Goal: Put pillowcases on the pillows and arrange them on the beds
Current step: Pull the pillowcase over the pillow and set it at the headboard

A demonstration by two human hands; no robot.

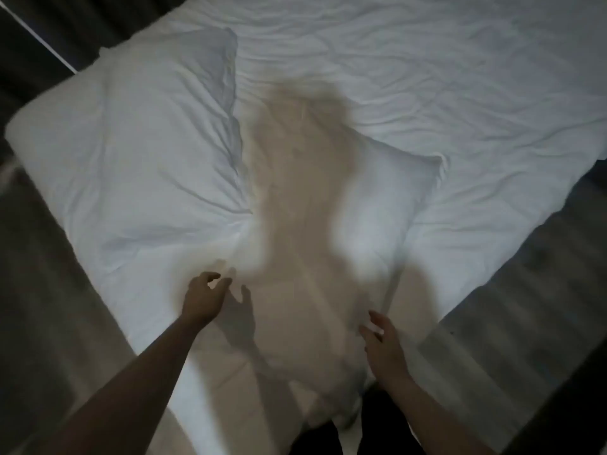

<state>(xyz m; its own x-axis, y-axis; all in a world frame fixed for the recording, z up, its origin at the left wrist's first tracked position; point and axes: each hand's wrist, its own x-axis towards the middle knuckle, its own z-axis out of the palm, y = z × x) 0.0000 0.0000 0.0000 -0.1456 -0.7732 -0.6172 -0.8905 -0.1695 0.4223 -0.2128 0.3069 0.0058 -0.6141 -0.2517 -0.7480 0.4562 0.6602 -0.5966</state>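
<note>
Two white pillows lie on a white bed (427,77). One pillow (138,142) sits at the left, near the bed's corner. The other pillow (371,218) lies in the middle, partly under my own shadow, its near end reaching toward me. My left hand (203,297) hovers over the near edge of the bedding with fingers spread and loosely bent, holding nothing. My right hand (381,339) is beside the near end of the middle pillow, fingers relaxed; whether it touches the fabric is unclear. The picture is blurred by motion.
Grey wood-look floor (512,307) shows to the right of the bed and dark floor (36,307) to the left. A thin white line (39,37) crosses the dark top-left corner. The far right of the bed is wrinkled sheet.
</note>
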